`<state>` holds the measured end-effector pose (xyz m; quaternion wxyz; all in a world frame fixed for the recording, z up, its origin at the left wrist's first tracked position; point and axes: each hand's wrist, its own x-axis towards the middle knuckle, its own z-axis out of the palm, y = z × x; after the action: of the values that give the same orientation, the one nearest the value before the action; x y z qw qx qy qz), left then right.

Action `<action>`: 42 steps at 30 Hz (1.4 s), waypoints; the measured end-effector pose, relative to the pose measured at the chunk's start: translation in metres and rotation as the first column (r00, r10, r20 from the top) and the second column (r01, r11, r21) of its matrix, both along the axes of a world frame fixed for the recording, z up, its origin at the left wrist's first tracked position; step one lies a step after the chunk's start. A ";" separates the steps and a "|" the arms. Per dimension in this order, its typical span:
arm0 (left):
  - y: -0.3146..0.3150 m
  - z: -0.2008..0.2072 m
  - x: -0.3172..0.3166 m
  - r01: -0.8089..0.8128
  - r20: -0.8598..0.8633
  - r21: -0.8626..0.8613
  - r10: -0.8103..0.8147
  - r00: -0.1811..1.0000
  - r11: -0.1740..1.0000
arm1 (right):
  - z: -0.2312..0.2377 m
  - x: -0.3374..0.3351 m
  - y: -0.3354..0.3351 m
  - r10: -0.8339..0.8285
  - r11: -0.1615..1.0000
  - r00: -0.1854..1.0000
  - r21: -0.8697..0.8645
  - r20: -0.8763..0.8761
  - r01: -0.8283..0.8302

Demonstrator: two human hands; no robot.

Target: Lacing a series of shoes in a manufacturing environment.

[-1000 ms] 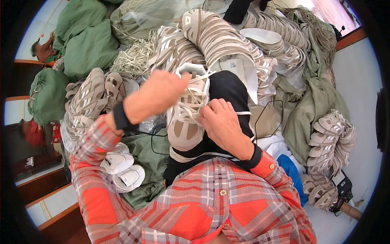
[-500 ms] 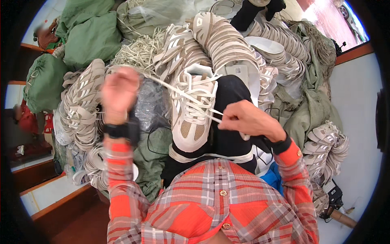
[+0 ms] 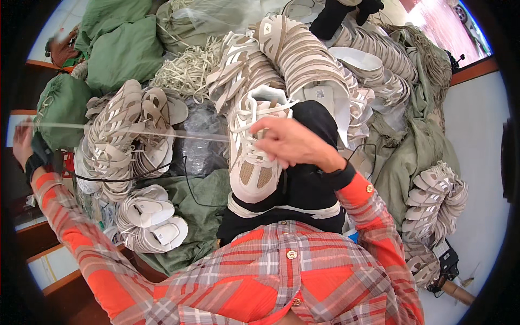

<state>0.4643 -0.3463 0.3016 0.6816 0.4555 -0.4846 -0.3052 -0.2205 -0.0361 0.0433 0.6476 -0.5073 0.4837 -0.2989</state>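
Observation:
A beige and white sneaker (image 3: 254,179) rests on my black-trousered thigh, toe toward me, its white laces (image 3: 245,120) threaded through the upper. From the sneaker a single shoelace (image 3: 179,135) runs taut to the far left, blurred by motion. My left hand (image 3: 23,142), arm stretched out wide, is closed on its end. Over the lacing lies my right hand (image 3: 295,142), fingers bent and apart, touching or just above the laces; part of the sneaker's throat is hidden beneath it. A pale band (image 3: 281,210) goes around my thighs.
Nested stacks of beige shoe uppers (image 3: 303,59) stand ahead, with more stacked uppers (image 3: 111,141) at left and others (image 3: 433,200) at right. A heap of loose laces (image 3: 187,70) lies beyond a clear plastic bundle (image 3: 203,138). Green sacks (image 3: 124,57) fill the far left.
My left hand has swung outward to the far left, drawing the shoelace out straight. My right hand has moved left onto the sneaker's lacing and no longer pinches the lace end beside it.

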 end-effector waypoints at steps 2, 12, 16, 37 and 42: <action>-0.005 -0.034 -0.088 0.169 -0.210 0.082 -0.149 0.966 0.982 | -0.014 0.027 -0.010 0.139 0.989 0.976 -0.033 -0.169 -0.147; 0.208 -0.188 -0.416 0.625 0.291 0.620 -0.878 0.379 0.475 | -0.011 0.030 0.030 -0.119 0.942 0.954 -0.335 -0.277 0.020; 0.238 -0.211 -0.458 0.587 -0.256 0.806 -0.853 0.455 0.072 | -0.010 0.014 0.024 -0.094 0.981 0.968 -0.186 -0.233 0.050; 0.253 -0.220 -0.477 0.574 -0.157 0.813 -0.910 0.384 0.102 | -0.010 0.040 0.025 -0.291 0.814 0.909 -0.576 -0.298 0.072; 0.246 -0.254 -0.459 0.537 0.096 0.771 -0.897 0.432 0.341 | -0.006 0.020 0.025 -0.269 0.950 0.929 -0.226 -0.254 0.213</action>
<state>0.0057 -0.1002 0.0477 0.1041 0.4412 -0.6629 -0.5959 -0.2007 -0.0115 0.0374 0.4774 -0.5420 0.5983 -0.3470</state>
